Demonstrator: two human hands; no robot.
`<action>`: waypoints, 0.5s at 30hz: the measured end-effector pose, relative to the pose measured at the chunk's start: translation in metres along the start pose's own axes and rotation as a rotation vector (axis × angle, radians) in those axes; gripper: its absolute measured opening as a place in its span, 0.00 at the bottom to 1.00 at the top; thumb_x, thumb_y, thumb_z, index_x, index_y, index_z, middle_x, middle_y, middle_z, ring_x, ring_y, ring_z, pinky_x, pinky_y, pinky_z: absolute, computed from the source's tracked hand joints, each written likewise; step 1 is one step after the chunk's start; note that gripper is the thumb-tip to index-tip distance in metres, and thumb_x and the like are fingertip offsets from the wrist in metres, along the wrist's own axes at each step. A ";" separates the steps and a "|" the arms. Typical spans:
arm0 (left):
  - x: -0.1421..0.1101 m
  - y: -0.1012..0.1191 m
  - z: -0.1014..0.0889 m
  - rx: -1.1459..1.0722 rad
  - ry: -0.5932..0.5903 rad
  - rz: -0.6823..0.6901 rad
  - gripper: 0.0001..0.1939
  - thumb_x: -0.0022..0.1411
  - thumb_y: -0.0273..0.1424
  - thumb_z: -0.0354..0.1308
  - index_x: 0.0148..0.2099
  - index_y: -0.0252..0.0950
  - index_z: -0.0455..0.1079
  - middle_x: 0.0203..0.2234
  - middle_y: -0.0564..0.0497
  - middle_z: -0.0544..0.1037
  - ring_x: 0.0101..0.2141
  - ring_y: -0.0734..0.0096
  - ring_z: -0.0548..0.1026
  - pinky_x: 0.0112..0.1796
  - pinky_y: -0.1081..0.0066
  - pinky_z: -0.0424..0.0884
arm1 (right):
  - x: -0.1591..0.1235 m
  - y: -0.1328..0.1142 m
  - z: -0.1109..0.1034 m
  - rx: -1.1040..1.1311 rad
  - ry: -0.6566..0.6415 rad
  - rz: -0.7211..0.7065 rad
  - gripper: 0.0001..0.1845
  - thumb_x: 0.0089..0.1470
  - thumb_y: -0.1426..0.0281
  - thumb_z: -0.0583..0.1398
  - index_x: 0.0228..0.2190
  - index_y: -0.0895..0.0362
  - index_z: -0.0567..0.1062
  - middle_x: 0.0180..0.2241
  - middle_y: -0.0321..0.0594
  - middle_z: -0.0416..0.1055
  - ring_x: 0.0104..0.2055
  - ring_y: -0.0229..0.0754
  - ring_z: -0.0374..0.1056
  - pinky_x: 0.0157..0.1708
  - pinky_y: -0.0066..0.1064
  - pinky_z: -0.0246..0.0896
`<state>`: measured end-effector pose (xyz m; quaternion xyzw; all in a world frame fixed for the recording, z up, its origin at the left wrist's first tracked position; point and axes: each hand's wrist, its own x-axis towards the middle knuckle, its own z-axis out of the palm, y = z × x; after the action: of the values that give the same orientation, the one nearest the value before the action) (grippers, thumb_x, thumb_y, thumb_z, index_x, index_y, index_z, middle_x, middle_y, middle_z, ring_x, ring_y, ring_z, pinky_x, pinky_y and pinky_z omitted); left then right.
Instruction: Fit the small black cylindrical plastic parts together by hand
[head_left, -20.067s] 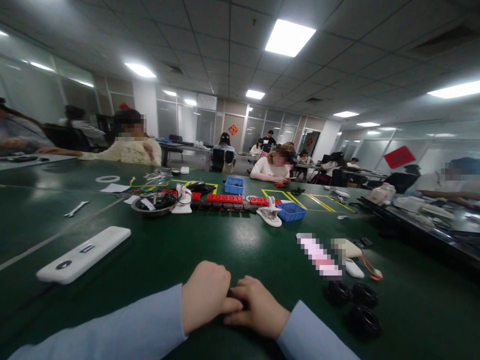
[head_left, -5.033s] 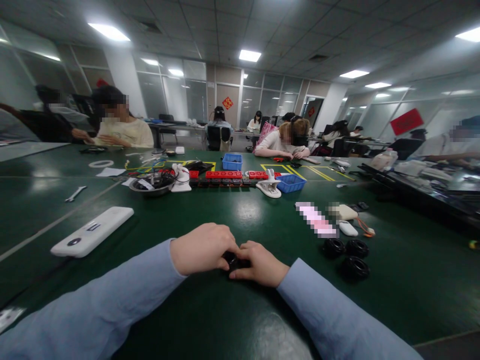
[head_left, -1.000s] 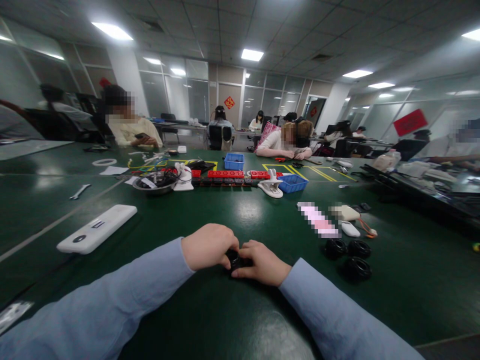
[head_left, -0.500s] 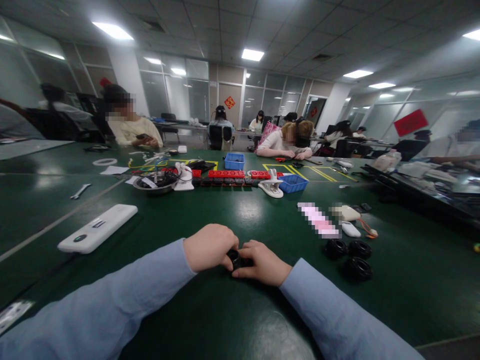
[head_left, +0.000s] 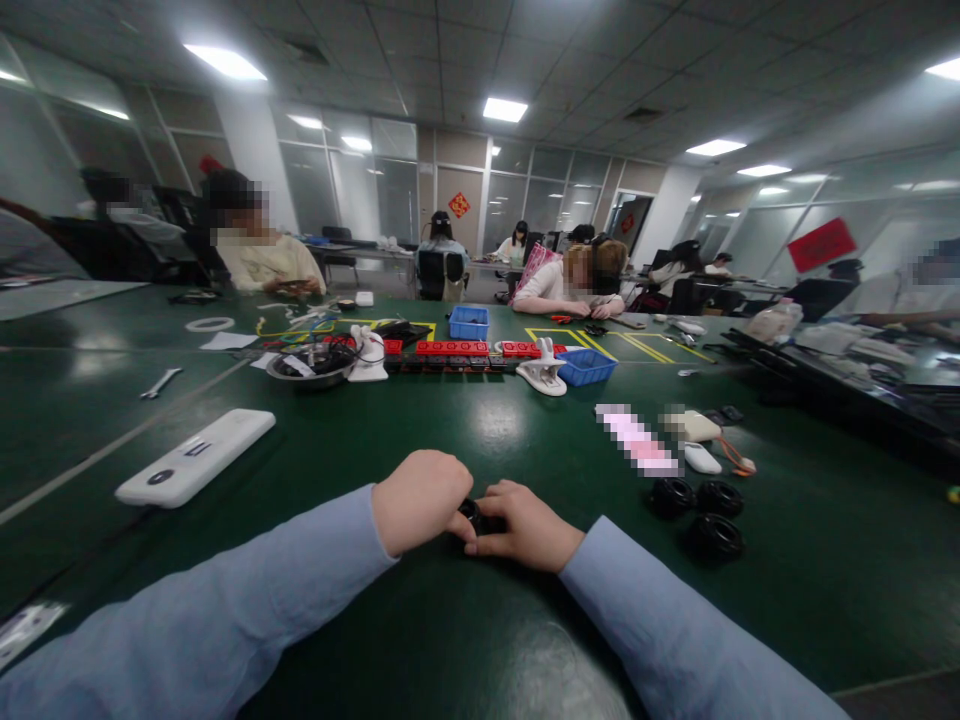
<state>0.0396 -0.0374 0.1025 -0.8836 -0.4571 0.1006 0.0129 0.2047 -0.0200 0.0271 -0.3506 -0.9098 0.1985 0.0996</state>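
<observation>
Low in the middle, a small black wheel (head_left: 471,514) sits between my two hands, mostly hidden by the fingers. My left hand (head_left: 424,500) comes over it from the left, its fingers curled and thumb pressed to the near side. From the right, my right hand (head_left: 525,525) pinches the wheel between thumb and fingers, close above the green table (head_left: 420,640). To the right of my hands lie three similar black wheels: one at the left (head_left: 672,497), one at the back (head_left: 719,497) and one nearest me (head_left: 715,538).
A white power bank (head_left: 196,458) with a dark cable lies to the left, a wrench (head_left: 161,383) behind it. Further back stand a metal bowl (head_left: 311,375) of wires, red strips (head_left: 452,348) and a blue bin (head_left: 587,368). A white case (head_left: 703,459) lies right. A person (head_left: 566,285) sits opposite.
My left hand has turned slightly and shifted a little to the right over the wheel, its fingertips more hidden. My right hand stays in place.
</observation>
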 end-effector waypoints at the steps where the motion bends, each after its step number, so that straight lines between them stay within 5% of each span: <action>1: 0.000 0.001 0.000 0.008 -0.003 -0.005 0.21 0.50 0.47 0.60 0.35 0.32 0.76 0.27 0.44 0.77 0.31 0.58 0.76 0.29 0.69 0.67 | 0.000 0.000 0.000 -0.006 0.001 0.002 0.18 0.47 0.56 0.62 0.30 0.59 0.75 0.28 0.38 0.65 0.33 0.39 0.60 0.33 0.28 0.52; 11: -0.003 0.030 0.010 0.018 0.027 -0.260 0.35 0.62 0.53 0.38 0.30 0.28 0.75 0.25 0.37 0.76 0.29 0.54 0.76 0.26 0.67 0.65 | 0.001 0.002 0.004 -0.027 0.022 -0.026 0.15 0.47 0.58 0.63 0.26 0.58 0.73 0.26 0.36 0.65 0.31 0.37 0.59 0.32 0.27 0.51; 15: -0.009 0.024 0.002 0.040 0.084 -0.286 0.38 0.60 0.56 0.36 0.29 0.28 0.74 0.24 0.37 0.76 0.29 0.54 0.75 0.28 0.65 0.64 | 0.001 0.003 0.005 -0.017 0.027 -0.002 0.15 0.46 0.57 0.63 0.29 0.57 0.75 0.27 0.36 0.64 0.32 0.38 0.59 0.32 0.27 0.51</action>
<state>0.0532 -0.0588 0.0994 -0.8126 -0.5751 0.0697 0.0638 0.2045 -0.0184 0.0217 -0.3532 -0.9104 0.1859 0.1092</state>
